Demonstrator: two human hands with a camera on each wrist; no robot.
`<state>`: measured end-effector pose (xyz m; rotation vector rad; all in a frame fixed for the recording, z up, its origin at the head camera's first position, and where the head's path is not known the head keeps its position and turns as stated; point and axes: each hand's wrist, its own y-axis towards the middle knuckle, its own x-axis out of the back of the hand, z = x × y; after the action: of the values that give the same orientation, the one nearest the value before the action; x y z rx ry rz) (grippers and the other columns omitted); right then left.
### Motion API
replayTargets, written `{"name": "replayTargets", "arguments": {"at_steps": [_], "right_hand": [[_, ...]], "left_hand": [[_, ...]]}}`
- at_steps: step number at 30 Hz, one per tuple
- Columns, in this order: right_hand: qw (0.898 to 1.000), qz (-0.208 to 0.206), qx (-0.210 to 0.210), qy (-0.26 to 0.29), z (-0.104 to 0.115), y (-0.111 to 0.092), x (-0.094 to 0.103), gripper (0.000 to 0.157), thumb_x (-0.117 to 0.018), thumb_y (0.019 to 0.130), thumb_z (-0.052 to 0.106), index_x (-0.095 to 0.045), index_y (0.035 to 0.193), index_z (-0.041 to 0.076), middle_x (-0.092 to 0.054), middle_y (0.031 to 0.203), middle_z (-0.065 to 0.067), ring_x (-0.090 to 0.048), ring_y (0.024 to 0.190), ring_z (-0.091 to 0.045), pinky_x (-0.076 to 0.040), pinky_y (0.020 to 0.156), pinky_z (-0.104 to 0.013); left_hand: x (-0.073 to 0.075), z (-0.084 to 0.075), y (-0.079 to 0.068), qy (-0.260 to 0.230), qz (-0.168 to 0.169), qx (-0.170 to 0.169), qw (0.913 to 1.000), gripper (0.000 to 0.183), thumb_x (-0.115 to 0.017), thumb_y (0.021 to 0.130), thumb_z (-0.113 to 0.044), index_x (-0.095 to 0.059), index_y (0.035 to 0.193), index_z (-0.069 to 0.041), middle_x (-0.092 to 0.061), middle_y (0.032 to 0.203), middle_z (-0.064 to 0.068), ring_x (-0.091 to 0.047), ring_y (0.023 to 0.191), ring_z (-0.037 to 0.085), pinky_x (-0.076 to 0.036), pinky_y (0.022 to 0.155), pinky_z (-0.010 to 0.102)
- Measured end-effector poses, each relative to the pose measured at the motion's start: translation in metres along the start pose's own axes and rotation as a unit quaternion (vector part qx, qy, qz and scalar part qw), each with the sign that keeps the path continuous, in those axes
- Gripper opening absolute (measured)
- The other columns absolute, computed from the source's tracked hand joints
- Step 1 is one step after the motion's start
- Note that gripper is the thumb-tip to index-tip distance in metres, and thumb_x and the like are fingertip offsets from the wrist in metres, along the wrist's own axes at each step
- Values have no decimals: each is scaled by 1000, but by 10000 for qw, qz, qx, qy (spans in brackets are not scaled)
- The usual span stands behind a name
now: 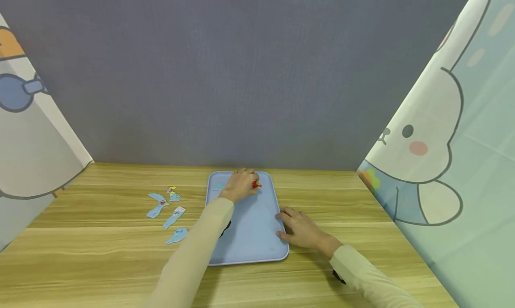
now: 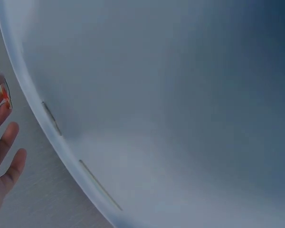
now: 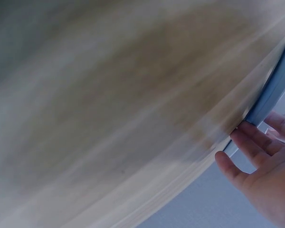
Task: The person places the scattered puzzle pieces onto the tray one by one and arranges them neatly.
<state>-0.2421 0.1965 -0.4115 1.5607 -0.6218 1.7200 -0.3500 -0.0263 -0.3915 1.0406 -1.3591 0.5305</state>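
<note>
L hand (image 1: 241,186) pinches red pc. (image 1: 256,184) betw. thumb & fingers at far end of tray (image 1: 251,232); R hand (image 1: 302,229), fingers loosely extended, rests on tray's R rim. Lt.-blue pc. (image 1: 219,187) in tray near L hand; cutout pcs. (image 1: 177,236) on table (image 1: 100,254), L of tray

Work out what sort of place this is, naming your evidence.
Probably a screened-off indoor workspace: a wood-grain table, a plain grey backdrop behind it, and cartoon-printed panels at both sides.
</note>
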Motion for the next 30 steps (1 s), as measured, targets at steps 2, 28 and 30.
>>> {"name": "replayTargets", "arguments": {"at_steps": [2,28,30], "right_hand": [[10000,-24,0,-9,0,0,0,44,-58,87,35,-55,120,7,-50,126,-13,-50,115,-29,-43,89,-54],[10000,5,-32,-79,-1,2,-1,47,-58,87,38,-54,121,7,-50,127,-12,-50,115,-27,-43,90,-53],[10000,-25,-5,-83,0,1,-1,46,-59,86,37,-54,121,6,-50,127,-13,-50,115,-28,-43,89,-53]], "left_hand": [[-2,0,1,-26,-33,47,10000,27,-70,78,-24,-66,104,-16,-62,104,-1,-56,101,23,-45,88,44],[-12,-15,16,-58,-69,254,9996,30,-70,79,-30,-66,106,-17,-62,107,-2,-56,100,23,-45,90,40],[-12,-16,17,-25,-73,270,9996,31,-70,79,-31,-65,106,-16,-61,110,-2,-55,101,23,-45,91,41]]}}
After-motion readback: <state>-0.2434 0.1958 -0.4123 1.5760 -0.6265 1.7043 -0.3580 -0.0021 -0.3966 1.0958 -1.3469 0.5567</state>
